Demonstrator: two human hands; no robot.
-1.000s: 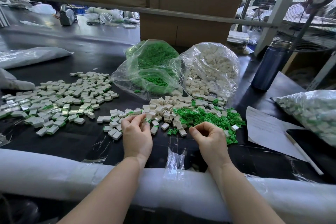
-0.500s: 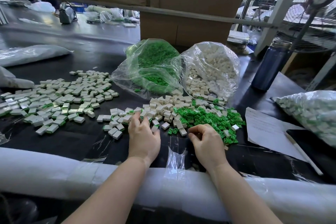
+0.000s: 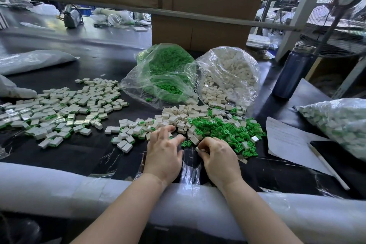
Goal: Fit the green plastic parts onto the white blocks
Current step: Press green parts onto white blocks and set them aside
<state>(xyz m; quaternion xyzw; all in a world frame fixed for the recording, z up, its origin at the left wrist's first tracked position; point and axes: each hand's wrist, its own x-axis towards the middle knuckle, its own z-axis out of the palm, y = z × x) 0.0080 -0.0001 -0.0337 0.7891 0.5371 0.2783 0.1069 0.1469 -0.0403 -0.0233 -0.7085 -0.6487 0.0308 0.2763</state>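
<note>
Left hand (image 3: pixel 163 151): palm down at the near edge of the loose piles, fingers spread and nearly straight, their tips reaching over the white blocks; holding nothing that shows.
Right hand (image 3: pixel 218 155): just right of the left hand, fingers curled in, pinching a small white block (image 3: pixel 198 149) at the fingertips.
Green parts (image 3: pixel 227 131): a loose heap on the table, just far and right of the right hand; a few lie between the two hands.
White blocks (image 3: pixel 178 115): a loose heap left of the green parts and touching them, mixed at the border.
Fitted blocks (image 3: pixel 59 109): a wide spread of white blocks with green edges on the left of the table, well apart from the hands; a smaller scatter lies just left of the left hand.
Green bag (image 3: pixel 162 73): clear plastic, full of green parts, far of the heaps, mouth toward the near side.
White bag (image 3: pixel 229 77): clear plastic, full of white blocks, touching the green bag on its right, blocks spilling from its mouth.
Third bag (image 3: pixel 340 125): at the right edge, full of white pieces with some green showing.
Paper (image 3: pixel 287 140): a white sheet right of the green parts, partly under the third bag.
Bottle (image 3: pixel 293 71): dark blue, upright, far right.
Table (image 3: pixel 79 152): black top, with a white padded roll (image 3: pixel 59 190) along its near edge under both forearms.
Boxes (image 3: pixel 198 6): brown cardboard, far behind the bags.
</note>
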